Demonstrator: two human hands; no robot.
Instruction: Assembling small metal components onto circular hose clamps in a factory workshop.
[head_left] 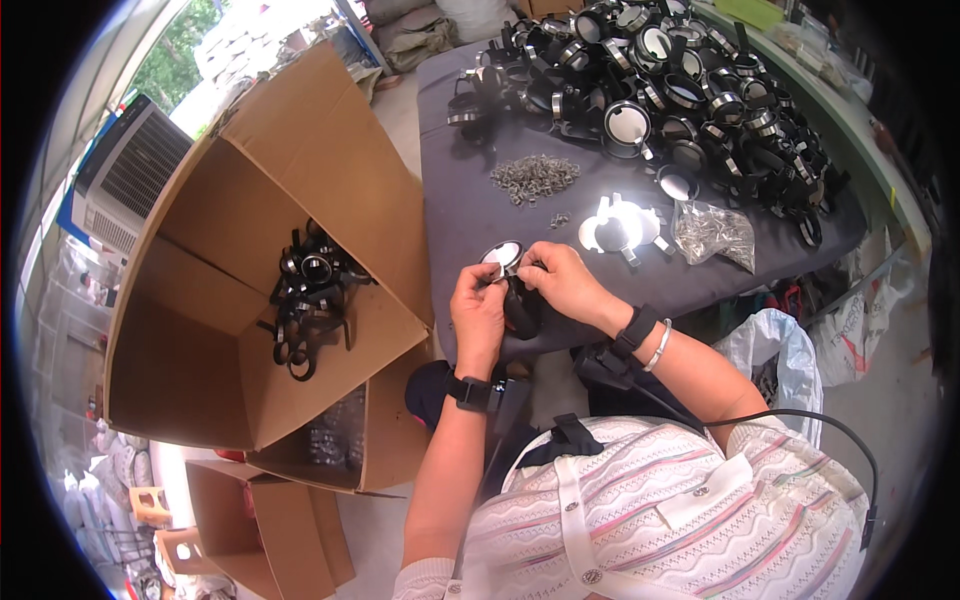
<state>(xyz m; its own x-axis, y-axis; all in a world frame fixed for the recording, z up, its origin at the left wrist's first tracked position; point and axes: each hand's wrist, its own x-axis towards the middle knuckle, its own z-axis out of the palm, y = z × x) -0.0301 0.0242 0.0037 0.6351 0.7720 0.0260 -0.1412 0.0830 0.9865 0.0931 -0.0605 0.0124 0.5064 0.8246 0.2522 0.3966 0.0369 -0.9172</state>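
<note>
Near the front left edge of the grey padded table [455,200], both my hands are closed on one round, mirror-faced piece with a black strap [503,253]. My left hand [478,310] pinches its near left side with thumb and fingers. At its right side, the fingertips of my right hand [570,283] are pressed together on the rim or strap; what exactly they pinch is too small to tell. Black strap hangs below, between the hands. Just beyond lie a pile of small metal clips [535,180] and a few loose clips [560,219].
Shiny flat discs with tabs [625,230] and a clear bag of metal parts [715,238] lie to the right. A large heap of similar strapped round pieces [685,110] covers the far table. Left stands an open cardboard box [345,130] with several strapped pieces [310,290] inside.
</note>
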